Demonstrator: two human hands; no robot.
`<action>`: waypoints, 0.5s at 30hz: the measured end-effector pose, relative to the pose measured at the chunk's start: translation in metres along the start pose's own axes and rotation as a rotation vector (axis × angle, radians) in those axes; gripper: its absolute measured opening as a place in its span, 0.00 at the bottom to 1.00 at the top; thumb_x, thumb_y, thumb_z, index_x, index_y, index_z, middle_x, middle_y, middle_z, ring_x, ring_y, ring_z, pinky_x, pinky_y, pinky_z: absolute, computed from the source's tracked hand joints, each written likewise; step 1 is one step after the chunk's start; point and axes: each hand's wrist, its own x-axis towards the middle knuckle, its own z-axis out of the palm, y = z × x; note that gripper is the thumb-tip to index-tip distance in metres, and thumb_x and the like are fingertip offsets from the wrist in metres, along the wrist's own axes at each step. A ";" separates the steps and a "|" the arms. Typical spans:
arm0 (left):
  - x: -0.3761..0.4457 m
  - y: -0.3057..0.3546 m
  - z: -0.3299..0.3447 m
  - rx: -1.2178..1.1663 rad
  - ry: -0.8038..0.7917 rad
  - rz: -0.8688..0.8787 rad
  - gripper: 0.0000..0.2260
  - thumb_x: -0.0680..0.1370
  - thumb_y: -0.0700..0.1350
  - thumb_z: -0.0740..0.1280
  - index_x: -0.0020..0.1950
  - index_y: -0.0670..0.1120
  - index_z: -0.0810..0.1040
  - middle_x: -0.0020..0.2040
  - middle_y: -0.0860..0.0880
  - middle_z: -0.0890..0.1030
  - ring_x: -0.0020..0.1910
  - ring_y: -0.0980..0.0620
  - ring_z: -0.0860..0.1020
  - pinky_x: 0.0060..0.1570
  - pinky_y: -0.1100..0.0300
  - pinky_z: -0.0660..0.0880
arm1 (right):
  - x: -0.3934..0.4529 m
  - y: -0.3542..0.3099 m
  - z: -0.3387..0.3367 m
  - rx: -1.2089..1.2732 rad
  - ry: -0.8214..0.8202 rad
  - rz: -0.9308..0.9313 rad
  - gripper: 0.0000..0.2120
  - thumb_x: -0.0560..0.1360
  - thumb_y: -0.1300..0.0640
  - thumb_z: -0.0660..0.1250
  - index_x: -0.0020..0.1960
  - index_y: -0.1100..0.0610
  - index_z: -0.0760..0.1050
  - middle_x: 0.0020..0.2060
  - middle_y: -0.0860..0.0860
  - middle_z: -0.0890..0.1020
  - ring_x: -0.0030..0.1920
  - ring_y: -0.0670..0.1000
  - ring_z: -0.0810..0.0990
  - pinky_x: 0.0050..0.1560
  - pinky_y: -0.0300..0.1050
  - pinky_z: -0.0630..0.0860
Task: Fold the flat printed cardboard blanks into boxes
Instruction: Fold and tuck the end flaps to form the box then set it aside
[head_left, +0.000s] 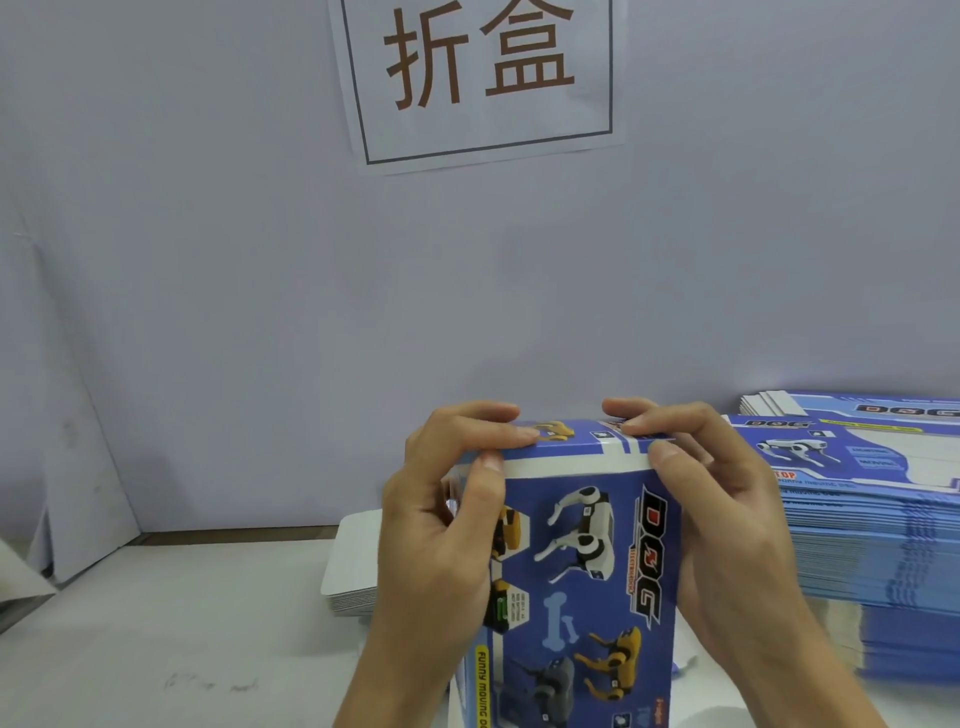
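Closing the top flap of the box (582, 561), we pinch its upper edge with left hand (441, 519) and right hand (727, 519), fingers curled over; next likely needs tucking it in.

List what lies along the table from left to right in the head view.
white card stack → left hand → blue printed box held upright between the hands → right hand → tall stack of flat printed blanks.
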 end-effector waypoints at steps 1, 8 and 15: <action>-0.001 0.001 0.002 0.019 -0.007 -0.013 0.12 0.75 0.58 0.63 0.48 0.54 0.82 0.59 0.53 0.80 0.66 0.41 0.75 0.45 0.43 0.83 | 0.000 0.000 -0.001 -0.003 -0.008 0.003 0.06 0.72 0.56 0.65 0.42 0.51 0.80 0.58 0.51 0.83 0.52 0.56 0.86 0.36 0.48 0.83; -0.001 0.004 0.010 0.102 -0.001 -0.024 0.04 0.74 0.55 0.69 0.48 0.59 0.78 0.59 0.57 0.77 0.66 0.44 0.75 0.45 0.44 0.83 | -0.001 -0.001 0.007 -0.108 -0.010 -0.026 0.10 0.67 0.47 0.74 0.43 0.49 0.77 0.55 0.49 0.83 0.51 0.58 0.85 0.36 0.50 0.83; 0.003 0.009 0.006 -0.015 0.044 -0.135 0.06 0.74 0.49 0.72 0.48 0.49 0.81 0.56 0.43 0.80 0.51 0.43 0.84 0.33 0.53 0.82 | -0.002 0.001 0.007 -0.058 0.018 -0.013 0.04 0.69 0.54 0.72 0.42 0.52 0.78 0.54 0.49 0.83 0.49 0.58 0.86 0.35 0.49 0.82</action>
